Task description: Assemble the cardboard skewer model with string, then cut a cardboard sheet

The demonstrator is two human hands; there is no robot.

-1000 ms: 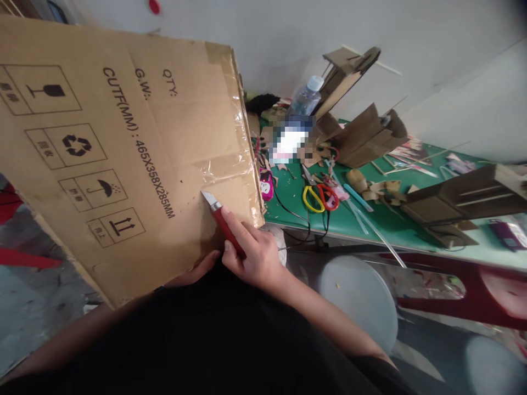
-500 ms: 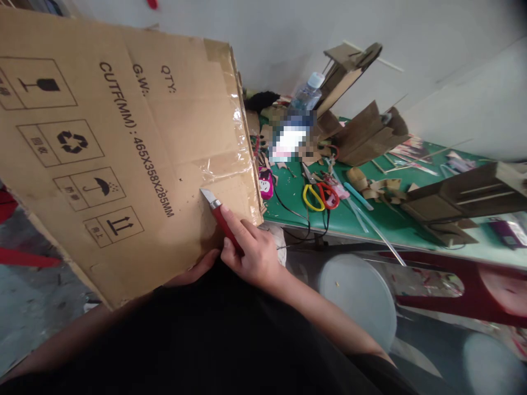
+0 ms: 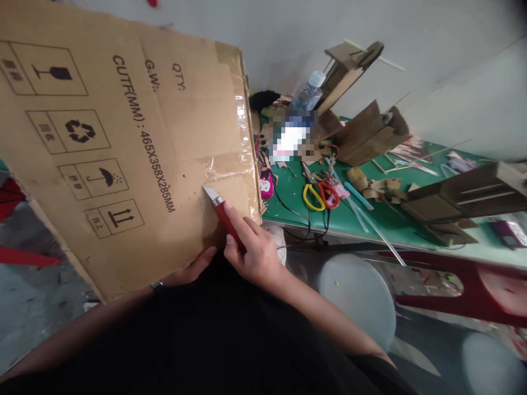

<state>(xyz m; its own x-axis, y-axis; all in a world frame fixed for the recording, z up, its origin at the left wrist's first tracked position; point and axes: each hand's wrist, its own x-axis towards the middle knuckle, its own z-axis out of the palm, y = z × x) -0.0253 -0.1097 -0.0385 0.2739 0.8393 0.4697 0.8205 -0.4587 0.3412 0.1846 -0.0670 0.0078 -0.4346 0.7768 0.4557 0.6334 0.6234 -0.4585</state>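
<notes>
A large brown cardboard panel (image 3: 197, 120), printed with shipping symbols and "CUTF(MM)", is tilted up in front of my body. Clear tape runs along its right edge. My left hand (image 3: 193, 270) grips the lower edge, its thumb side showing and the other fingers hidden behind the board. In my right hand (image 3: 257, 249) is a red-handled craft knife (image 3: 227, 222), index finger stretched along the handle. The blade tip meets the board, or lies just over it, near several small nicks and a faint dotted line.
On the green table (image 3: 288, 211) at the right lie scissors (image 3: 315, 196) with yellow and red handles, cardboard scraps and a tape measure-like pink item (image 3: 267, 182). A plastic bottle (image 3: 308, 93) and cardboard constructions (image 3: 366, 134) stand behind. Below are a round stool (image 3: 358, 299) and a red chair (image 3: 486, 285).
The cardboard has turned slightly and shifted right. More of my left wrist, with a band on it, now shows. The knife has moved only a little with my right hand.
</notes>
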